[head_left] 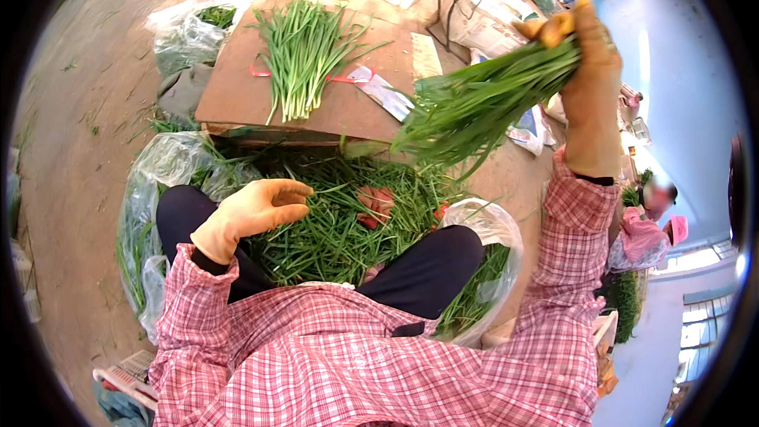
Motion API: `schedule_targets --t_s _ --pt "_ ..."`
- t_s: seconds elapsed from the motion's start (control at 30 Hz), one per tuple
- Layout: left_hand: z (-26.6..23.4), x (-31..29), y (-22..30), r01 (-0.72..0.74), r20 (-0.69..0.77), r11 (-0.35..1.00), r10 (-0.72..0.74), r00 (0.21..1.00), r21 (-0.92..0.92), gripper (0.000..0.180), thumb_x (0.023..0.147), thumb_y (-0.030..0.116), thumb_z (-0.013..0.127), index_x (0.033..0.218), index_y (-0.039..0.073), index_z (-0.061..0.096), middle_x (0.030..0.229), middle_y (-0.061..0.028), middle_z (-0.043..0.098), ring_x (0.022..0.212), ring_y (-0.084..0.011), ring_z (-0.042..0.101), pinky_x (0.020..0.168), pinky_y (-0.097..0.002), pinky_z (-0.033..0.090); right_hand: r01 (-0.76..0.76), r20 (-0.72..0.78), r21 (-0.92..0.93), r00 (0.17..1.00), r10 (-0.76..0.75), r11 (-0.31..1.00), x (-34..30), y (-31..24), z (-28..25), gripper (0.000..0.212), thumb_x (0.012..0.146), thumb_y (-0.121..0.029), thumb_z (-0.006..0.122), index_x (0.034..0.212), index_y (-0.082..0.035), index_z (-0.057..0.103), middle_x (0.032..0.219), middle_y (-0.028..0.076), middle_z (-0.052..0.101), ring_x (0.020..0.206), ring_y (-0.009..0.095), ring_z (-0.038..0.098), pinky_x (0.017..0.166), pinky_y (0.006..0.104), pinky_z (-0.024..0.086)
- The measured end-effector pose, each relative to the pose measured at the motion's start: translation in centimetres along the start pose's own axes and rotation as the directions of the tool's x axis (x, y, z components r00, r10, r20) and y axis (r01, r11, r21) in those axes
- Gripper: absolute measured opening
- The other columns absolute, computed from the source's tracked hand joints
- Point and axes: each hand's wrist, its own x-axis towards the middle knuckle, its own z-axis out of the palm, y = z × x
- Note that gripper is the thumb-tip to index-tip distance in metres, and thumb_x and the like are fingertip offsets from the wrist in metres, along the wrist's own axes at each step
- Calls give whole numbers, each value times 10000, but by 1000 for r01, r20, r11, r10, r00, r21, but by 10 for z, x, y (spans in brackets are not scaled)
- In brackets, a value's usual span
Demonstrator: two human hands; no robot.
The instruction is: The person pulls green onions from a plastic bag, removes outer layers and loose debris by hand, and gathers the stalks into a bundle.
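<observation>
My right hand point(583, 59), in a tan rubber glove, is raised at the upper right. Its fingers are wrapped round one end of a bunch of garlic chives point(490, 99), whose green leaves hang down to the left and are blurred. My left hand point(257, 213), gloved alike, hovers above my knee with thumb and fingers apart and nothing between them. Below it, a heap of loose chive leaves point(340, 229) fills the space between my legs. Another bunch of chives point(304, 55) lies on the low brown board point(229, 91), its pale stem ends toward me, with a red tape strip beneath.
Clear plastic bags of greens stand at my left knee point(158, 166), my right knee point(506, 229) and the board's far left corner point(178, 35). A plastic packet point(383, 95) lies on the board. Large white sacks point(482, 12) stand behind. Another person point(640, 241) sits at the right.
</observation>
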Motion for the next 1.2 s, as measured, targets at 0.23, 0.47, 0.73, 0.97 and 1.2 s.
schedule_targets --t_s 0.23,0.47,0.73,0.97,1.2 --pt "52 20 37 -174 464 980 200 863 -100 636 895 237 724 1426 0 466 1369 -160 577 1262 -239 548 1077 -356 429 64 -210 471 977 41 880 16 1 4 395 1006 -376 557 866 -17 469 742 104 508 819 323 608 1021 564 493" --pt "102 79 90 -367 49 583 575 816 -725 907 864 220 728 1562 48 175 1588 -149 290 1439 -242 321 1173 -374 265 214 -198 678 975 -105 703 -36 38 85 392 999 -456 536 824 -114 461 730 45 494 854 281 603 1052 586 439" --pt "52 88 70 -583 -588 -86 187 787 -808 446 893 81 696 1313 76 547 1192 -84 668 1124 -252 624 1035 -432 495 1 173 392 982 -74 920 -139 119 107 624 942 -526 592 1309 -20 577 1406 188 535 1336 299 482 1110 453 382" --pt "32 85 16 -585 -496 187 370 786 -789 588 853 59 605 1413 -33 451 1407 -170 533 1259 -273 552 1093 -416 439 -670 455 -322 510 730 669 -157 160 136 429 872 -166 749 1239 -11 588 1023 92 694 813 167 659 727 303 544" --pt "25 99 -41 -293 -350 -259 208 914 -920 610 922 189 606 1456 -16 394 1463 -166 482 1329 -304 476 1097 -470 420 -661 379 -434 482 790 612 -175 176 154 279 928 -247 696 1098 -43 608 759 35 644 581 119 556 517 272 448"
